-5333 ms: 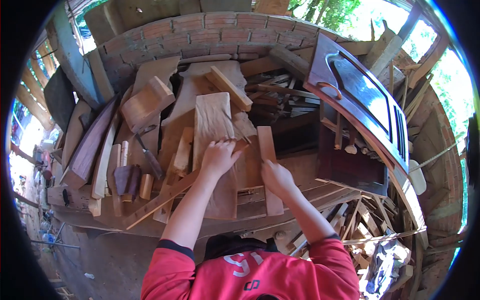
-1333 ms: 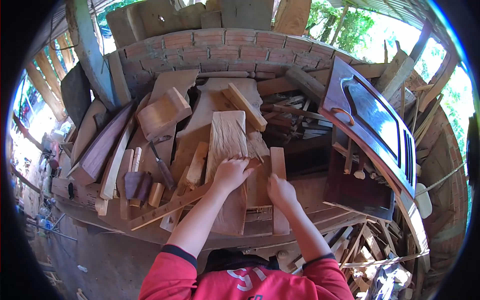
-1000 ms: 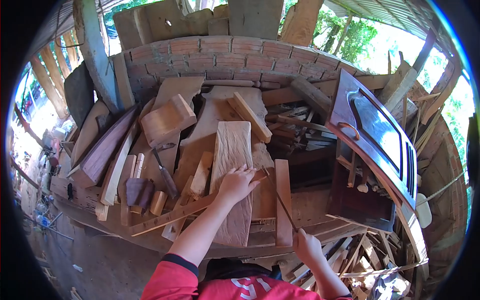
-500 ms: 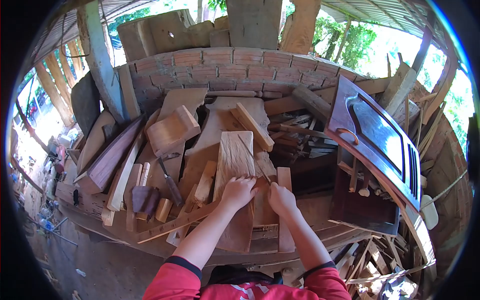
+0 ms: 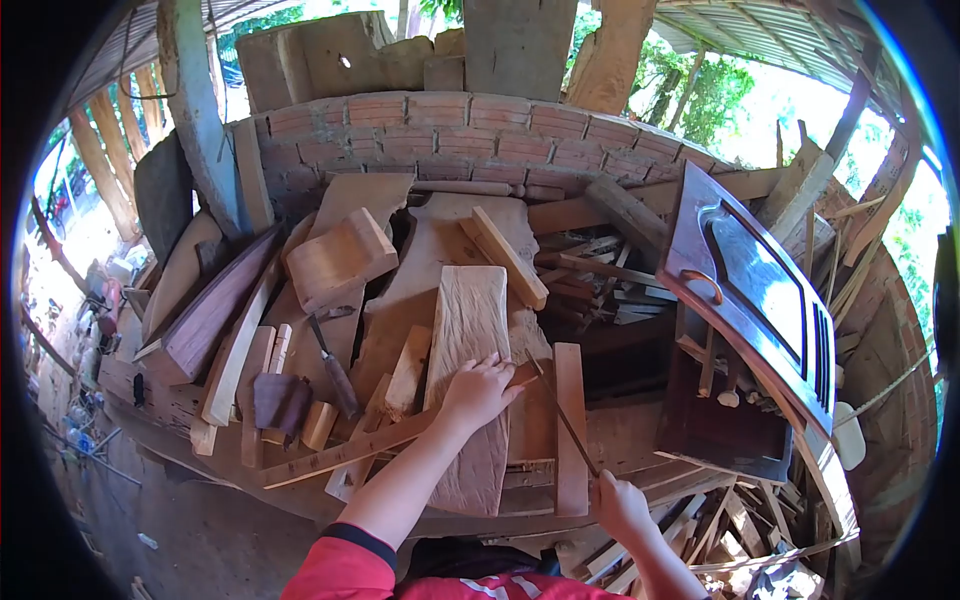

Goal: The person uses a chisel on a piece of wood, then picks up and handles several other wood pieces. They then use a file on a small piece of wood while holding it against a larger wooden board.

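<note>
While the right hand (image 5: 622, 508) has its grip closed around the near end of a thin dark tool (image 5: 565, 418), which slants across the narrow board (image 5: 570, 485) with its far tip near the slat's end, the left hand (image 5: 480, 393) lies over the slat (image 5: 350, 450) on top of the pale board (image 5: 470, 320); whether its fingers clasp the slat I cannot tell. These pieces lie on the bench (image 5: 625, 430), and a handled blade (image 5: 340, 386) rests farther left.
</note>
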Tool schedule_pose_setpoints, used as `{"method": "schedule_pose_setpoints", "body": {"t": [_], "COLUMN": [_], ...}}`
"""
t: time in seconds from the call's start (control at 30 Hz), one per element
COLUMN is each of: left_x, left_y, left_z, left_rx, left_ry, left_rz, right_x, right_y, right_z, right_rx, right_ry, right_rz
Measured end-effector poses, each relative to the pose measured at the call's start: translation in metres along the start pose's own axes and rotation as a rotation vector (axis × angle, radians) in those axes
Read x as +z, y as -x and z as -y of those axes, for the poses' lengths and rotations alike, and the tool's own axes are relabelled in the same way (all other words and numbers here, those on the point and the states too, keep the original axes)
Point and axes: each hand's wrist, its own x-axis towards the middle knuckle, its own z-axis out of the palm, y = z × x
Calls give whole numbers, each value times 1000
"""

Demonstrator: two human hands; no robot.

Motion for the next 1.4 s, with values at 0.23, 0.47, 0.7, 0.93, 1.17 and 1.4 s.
{"method": "schedule_pose_setpoints", "body": {"t": [0.23, 0.47, 0.7, 0.93, 1.17, 1.4], "left_x": [-5, 2, -7, -1, -5, 0], "left_y": [-2, 0, -2, -1, -2, 0], "left_z": [-3, 0, -3, 0, -2, 0], "left_rx": [-22, -26, -41, -5, 1, -18], "left_ry": [-27, -66, -12, 6, -30, -68], "left_rz": [127, 106, 130, 65, 102, 133], "right_x": [12, 28, 16, 1, 8, 26], "right_y": [-112, -153, -44, 5, -97, -148], "right_z": [34, 48, 8, -2, 29, 46], "right_rx": [-72, -106, -19, -4, -100, -98], "right_ry": [-39, -30, -13, -1, -15, -36], "right_rz": [-74, -164, -40, 4, -87, -154]}}
